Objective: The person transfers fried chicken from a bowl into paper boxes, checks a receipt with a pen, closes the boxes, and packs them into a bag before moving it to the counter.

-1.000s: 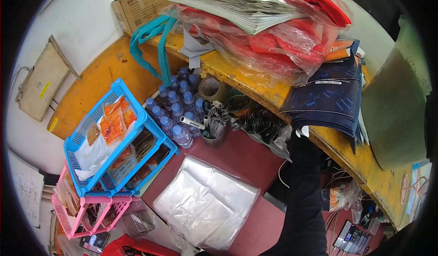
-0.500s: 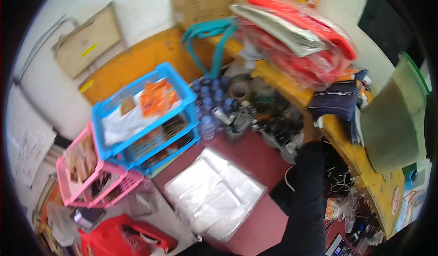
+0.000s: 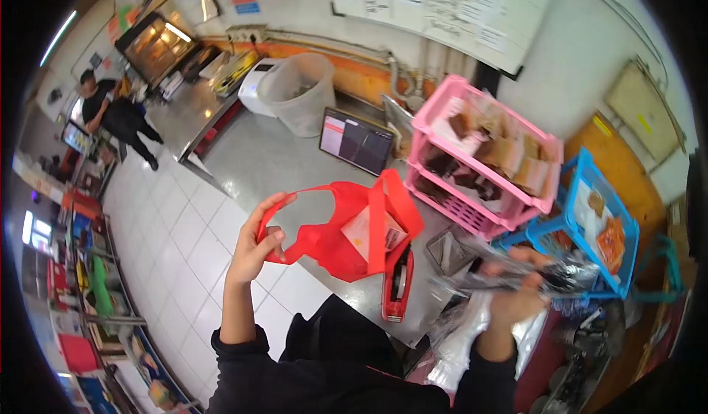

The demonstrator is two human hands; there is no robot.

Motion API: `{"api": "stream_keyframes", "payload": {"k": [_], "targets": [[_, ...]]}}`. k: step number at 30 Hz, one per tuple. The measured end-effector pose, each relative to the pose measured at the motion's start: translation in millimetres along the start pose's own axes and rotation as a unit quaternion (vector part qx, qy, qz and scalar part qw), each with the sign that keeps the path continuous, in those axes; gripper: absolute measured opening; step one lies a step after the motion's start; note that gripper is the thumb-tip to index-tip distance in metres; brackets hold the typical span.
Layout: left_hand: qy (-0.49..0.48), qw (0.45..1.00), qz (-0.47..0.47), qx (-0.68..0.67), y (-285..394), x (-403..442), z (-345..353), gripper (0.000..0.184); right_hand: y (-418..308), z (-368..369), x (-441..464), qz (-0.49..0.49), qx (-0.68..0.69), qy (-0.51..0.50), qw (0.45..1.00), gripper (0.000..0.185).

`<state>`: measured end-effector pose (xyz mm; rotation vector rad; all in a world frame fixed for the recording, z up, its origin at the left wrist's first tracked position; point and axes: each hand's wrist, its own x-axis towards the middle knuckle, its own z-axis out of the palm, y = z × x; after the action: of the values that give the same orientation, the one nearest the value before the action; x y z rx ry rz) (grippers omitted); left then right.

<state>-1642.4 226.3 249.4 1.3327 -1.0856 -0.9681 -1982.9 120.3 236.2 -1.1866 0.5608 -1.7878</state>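
Observation:
My left hand (image 3: 258, 240) grips one handle loop of a red carrier bag (image 3: 330, 246) on the steel counter. A pale, printed paper packet (image 3: 365, 235) shows in the bag's opening. Beside the bag lies a red stapler-like tool (image 3: 396, 299), partly under its edge. My right hand (image 3: 515, 288), smeared by motion, is closed around clear plastic packets (image 3: 571, 274) with dark contents that I cannot make out. It hovers over a stack of clear plastic bags (image 3: 461, 351), in front of the blue tray (image 3: 627, 248).
Pink stacked baskets (image 3: 542, 204) hold brown packets. A tablet (image 3: 356, 142) and a translucent bin (image 3: 299, 97) stand behind on the counter (image 3: 251, 152). A co-worker (image 3: 110, 111) stands at far left on the tiled floor (image 3: 177, 244). Shelves (image 3: 96, 288) line the left side.
The view has swung left from the shelf corner to the counter. My right arm has come back from the shelf and now holds plastic packets. My left hand has come into view on the red bag.

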Motion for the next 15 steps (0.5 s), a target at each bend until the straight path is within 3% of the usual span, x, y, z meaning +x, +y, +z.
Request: {"api": "stream_keyframes", "payload": {"k": [2,4,6,7,9,10,12,15], "targets": [[-0.009,1.000,-0.008,-0.022,2.8,-1.0,-14.2,0.061,57.0,52.4,-3.1,-0.018,-0.061,-0.086,0.994,0.037],[-0.031,0.997,-0.017,-0.068,-1.5,3.8,-29.2,0.065,74.1,130.2,-15.1,0.232,0.038,-0.173,0.956,0.025],[-0.028,0.997,0.002,-0.065,-4.1,16.6,-33.6,0.066,142.7,146.9,-52.6,0.134,-0.177,-0.246,0.944,0.027],[-0.028,0.998,0.026,-0.056,-4.5,24.6,-37.0,0.066,158.1,154.8,-71.2,0.137,-0.186,-0.243,0.942,0.027],[-0.050,0.995,0.047,-0.073,-5.6,42.1,-42.5,0.066,173.4,160.1,-108.4,0.160,-0.406,-0.224,0.872,0.041],[-0.078,0.992,0.045,-0.086,-7.6,50.1,-42.8,0.065,183.4,158.9,-122.9,0.160,-0.416,-0.219,0.868,0.041],[-0.156,0.985,0.032,-0.072,-11.9,63.8,-52.3,0.062,195.2,161.5,-143.4,0.233,-0.332,-0.173,0.898,0.058],[-0.241,0.966,0.073,-0.067,-15.2,91.1,-58.4,0.063,201.6,177.5,-125.3,0.222,-0.395,-0.104,0.886,0.070]]}}
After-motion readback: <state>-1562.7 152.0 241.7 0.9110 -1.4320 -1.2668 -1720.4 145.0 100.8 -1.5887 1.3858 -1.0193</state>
